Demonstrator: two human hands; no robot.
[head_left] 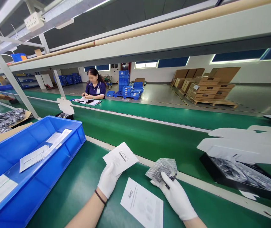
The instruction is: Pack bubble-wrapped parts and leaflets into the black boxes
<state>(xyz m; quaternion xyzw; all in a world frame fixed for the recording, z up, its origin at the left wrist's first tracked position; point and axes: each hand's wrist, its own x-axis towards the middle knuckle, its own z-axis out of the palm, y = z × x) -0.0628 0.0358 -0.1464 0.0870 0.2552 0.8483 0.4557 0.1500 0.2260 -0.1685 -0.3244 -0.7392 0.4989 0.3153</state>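
Observation:
My left hand [108, 181], in a white glove, grips a small white printed leaflet [122, 158] by its lower left part, raised over the green bench. In my gloved right hand [177, 196] is a bubble-wrap pouch [162, 169], pinched between thumb and fingers; something dark shows at its lower edge, but I cannot make out what it is. Between my wrists a second printed leaflet [143, 202] lies flat on the green surface, apart from both hands.
A blue bin [83, 133] with papers stands at left. An open black box [211, 172] with white flaps holds plastic-wrapped items on the green belt [173, 142] at right. Plastic-wrapped parts [5, 120] lie far left. A person [94, 87] sits across the line; another person's hand [3, 97] shows farther left.

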